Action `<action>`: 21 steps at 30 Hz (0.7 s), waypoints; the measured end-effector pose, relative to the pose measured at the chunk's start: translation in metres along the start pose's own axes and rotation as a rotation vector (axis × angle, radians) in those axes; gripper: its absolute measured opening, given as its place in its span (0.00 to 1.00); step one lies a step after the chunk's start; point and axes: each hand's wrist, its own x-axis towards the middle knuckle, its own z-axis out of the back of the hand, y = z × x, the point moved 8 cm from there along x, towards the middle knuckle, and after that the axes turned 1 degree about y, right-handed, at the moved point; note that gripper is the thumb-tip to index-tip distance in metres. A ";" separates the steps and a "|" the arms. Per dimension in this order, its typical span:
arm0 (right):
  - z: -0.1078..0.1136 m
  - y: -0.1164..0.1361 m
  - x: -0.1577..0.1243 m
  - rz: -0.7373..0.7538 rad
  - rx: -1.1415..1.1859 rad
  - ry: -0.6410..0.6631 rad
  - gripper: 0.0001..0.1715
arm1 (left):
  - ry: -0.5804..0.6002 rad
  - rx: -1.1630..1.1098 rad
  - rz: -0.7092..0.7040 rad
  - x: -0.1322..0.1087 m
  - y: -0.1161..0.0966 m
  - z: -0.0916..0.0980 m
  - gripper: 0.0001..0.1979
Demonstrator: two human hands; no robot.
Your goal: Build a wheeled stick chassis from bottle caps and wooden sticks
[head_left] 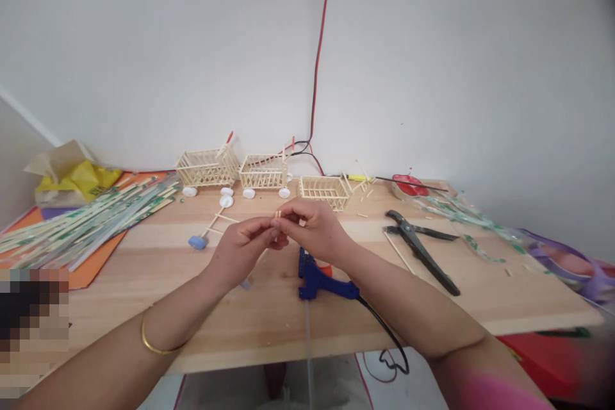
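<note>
My left hand (245, 246) and my right hand (310, 224) meet over the middle of the table, fingertips pinched together. Tips of short wooden stick pieces (277, 214) poke up between them; the rest is hidden by my fingers. Just beyond my left hand is a stick frame (211, 224) with a white wheel at one end and a blue one at the other. A blue glue gun (319, 278) lies below my right hand, a clear glue stick jutting from its back. Behind my hands stands a small stick basket (324, 189) without visible wheels.
Two wheeled stick carts (207, 168) (264, 172) stand by the wall. Black pliers (423, 250) lie to the right, near a red container (410, 186). Bundled wrapped sticks (106, 218) and a yellow bag (84, 180) occupy the left. A black cord (384, 323) hangs over the front edge.
</note>
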 end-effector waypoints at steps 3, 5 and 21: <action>0.003 0.004 0.000 0.011 -0.027 0.027 0.07 | 0.022 -0.008 0.024 0.002 0.003 0.002 0.09; 0.016 0.003 -0.002 -0.034 -0.046 0.011 0.09 | 0.009 -0.026 0.037 0.004 0.004 0.006 0.09; 0.201 -0.166 -0.204 -0.865 -0.824 0.350 0.56 | -0.128 -0.221 0.064 0.012 0.005 0.022 0.13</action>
